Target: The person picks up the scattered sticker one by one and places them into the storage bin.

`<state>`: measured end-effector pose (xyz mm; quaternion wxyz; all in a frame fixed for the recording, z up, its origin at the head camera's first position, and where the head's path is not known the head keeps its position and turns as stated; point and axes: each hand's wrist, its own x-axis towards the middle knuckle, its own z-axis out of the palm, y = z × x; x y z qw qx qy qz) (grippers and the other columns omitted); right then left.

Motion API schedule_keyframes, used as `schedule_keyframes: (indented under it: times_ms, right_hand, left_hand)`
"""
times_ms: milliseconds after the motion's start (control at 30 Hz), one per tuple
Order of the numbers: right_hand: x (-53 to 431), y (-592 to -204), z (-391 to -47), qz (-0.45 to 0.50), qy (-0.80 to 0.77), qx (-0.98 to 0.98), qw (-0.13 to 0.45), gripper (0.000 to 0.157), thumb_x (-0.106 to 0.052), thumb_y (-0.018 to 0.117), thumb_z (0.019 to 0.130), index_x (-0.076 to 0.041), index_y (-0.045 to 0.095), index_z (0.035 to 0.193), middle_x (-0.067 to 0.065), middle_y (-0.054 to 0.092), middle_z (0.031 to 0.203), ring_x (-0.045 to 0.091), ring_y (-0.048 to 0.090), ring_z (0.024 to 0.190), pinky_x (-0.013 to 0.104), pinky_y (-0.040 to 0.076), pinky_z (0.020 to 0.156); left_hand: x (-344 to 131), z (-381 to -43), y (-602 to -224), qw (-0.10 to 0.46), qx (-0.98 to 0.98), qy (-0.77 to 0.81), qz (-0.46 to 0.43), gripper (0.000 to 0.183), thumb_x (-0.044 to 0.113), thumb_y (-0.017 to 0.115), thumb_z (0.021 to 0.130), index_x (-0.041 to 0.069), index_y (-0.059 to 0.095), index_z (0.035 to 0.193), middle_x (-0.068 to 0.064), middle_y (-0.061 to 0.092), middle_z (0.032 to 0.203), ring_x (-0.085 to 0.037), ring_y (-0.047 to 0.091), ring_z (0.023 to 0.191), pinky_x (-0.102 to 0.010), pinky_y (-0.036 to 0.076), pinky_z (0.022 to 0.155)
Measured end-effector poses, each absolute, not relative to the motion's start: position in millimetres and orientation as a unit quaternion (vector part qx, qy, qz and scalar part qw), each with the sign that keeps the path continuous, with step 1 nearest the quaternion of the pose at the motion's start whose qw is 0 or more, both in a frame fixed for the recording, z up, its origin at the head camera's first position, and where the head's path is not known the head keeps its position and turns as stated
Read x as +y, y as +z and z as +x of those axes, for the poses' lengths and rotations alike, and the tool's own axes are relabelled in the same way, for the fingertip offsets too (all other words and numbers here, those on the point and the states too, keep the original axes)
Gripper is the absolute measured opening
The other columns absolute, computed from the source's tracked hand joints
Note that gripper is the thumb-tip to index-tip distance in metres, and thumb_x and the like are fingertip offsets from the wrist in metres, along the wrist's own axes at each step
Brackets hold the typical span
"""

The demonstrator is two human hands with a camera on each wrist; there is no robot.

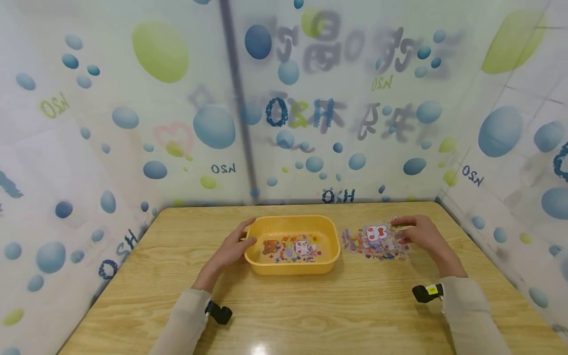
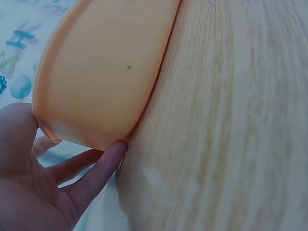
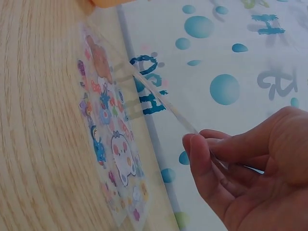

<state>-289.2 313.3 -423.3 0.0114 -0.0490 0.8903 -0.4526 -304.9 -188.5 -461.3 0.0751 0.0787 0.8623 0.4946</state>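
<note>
A yellow plastic basin stands on the wooden table, with clear sticker sheets of cartoon animals inside. My left hand grips its left end, thumb at the rim and fingers against the outer wall. To the right of the basin, my right hand pinches the edge of a clear sticker sheet between thumb and fingertips. That sheet is tilted up, seen nearly edge-on in the right wrist view. Beneath it, more printed sticker sheets lie on the table.
The wooden table meets a bubble-patterned curtain at its back edge, with similar patterned sheeting on both sides. A black wrist camera is strapped to the left wrist and another camera to the right.
</note>
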Motion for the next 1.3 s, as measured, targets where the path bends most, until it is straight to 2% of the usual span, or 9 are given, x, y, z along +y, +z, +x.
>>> schedule_keyframes:
  times_ms: [400,667,933,1300]
  right_hand:
    - [310.9,-420.3,-287.3,-0.055,-0.46,0.886,0.013,0.04,-0.002,0.055,0.092,0.013,0.052,0.129,0.033,0.043,0.14,0.015,0.066,0.086,0.028,0.057,0.07]
    - [311.7,-421.3,-286.3,-0.061,-0.458,0.887,0.011,0.04,-0.003,0.055,0.093,0.013,0.052,0.13,0.033,0.044,0.139,0.019,0.065,0.091,0.026,0.056,0.07]
    - [311.5,-422.2,-288.7,-0.055,-0.451,0.891,0.001,0.039,0.0,0.054,0.091,0.014,0.053,0.127,0.034,0.047,0.136,0.016,0.065,0.084,0.024,0.056,0.068]
    - [312.0,-423.8,-289.8,-0.054,-0.457,0.888,0.012,0.039,-0.003,0.055,0.092,0.013,0.053,0.128,0.034,0.044,0.139,0.016,0.064,0.086,0.024,0.056,0.069]
  left_hand:
    - [-189.5,-303.0,-461.8,0.073,0.867,0.486,0.082,0.056,0.032,0.053,0.098,0.04,0.029,0.148,-0.01,0.04,0.147,-0.033,0.046,0.129,-0.043,0.052,0.091]
    - [-188.8,-303.6,-461.8,0.075,0.863,0.491,0.088,0.056,0.032,0.053,0.098,0.04,0.029,0.148,-0.009,0.041,0.147,-0.032,0.047,0.127,-0.041,0.053,0.09]
    - [-188.9,-305.8,-462.7,0.07,0.867,0.485,0.09,0.056,0.031,0.053,0.099,0.038,0.029,0.149,-0.01,0.041,0.147,-0.033,0.046,0.127,-0.042,0.052,0.09]
    - [-189.3,-305.5,-462.6,0.07,0.866,0.484,0.106,0.057,0.03,0.051,0.099,0.032,0.027,0.15,-0.012,0.038,0.15,-0.035,0.045,0.129,-0.041,0.053,0.089]
